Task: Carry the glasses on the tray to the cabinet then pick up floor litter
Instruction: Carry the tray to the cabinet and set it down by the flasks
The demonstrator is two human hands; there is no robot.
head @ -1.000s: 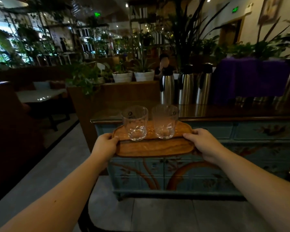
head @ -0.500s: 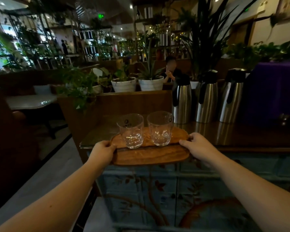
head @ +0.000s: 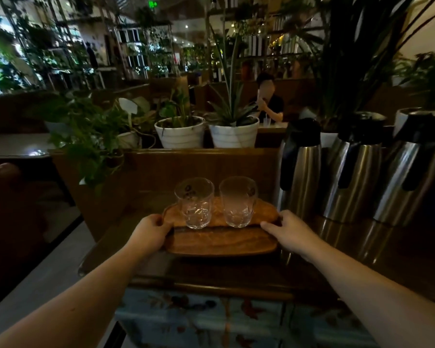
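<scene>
An oval wooden tray (head: 220,241) is over the dark top of the painted blue cabinet (head: 211,320); I cannot tell whether it rests on it. Two clear empty glasses stand upright on its far half: the left glass (head: 194,202) and the right glass (head: 238,200), close together. My left hand (head: 150,233) grips the tray's left end. My right hand (head: 290,233) holds the tray's right end, fingers along its edge. No floor litter shows.
Three steel thermos jugs (head: 300,169) stand on the cabinet top just right of the tray. A wooden partition with white potted plants (head: 180,131) rises behind the cabinet. A seated person (head: 268,101) is beyond it. Grey floor (head: 35,272) lies at the left.
I have stepped up to the cabinet. The tray with both glasses moved forward from in front of the cabinet's edge to over its top, both hands still holding it.
</scene>
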